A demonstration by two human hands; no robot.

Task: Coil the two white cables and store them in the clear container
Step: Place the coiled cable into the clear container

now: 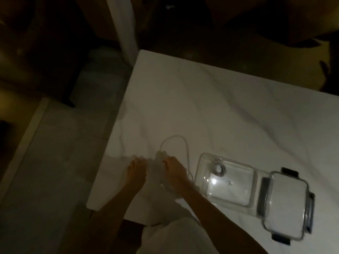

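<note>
A white cable forms a loop on the white marble table, just beyond my hands. My right hand is closed on the near part of that cable, whose strand runs down past the wrist. My left hand rests on the table a little to the left, fingers curled; the blur hides whether it holds anything. The clear container stands open to the right of my right hand, with a small coiled cable inside near its far left corner.
The container's lid, clear with dark clips, lies right of the container. The table's left edge and near corner are close to my left hand, with pale floor tiles beyond. The room is dim and the picture is blurred.
</note>
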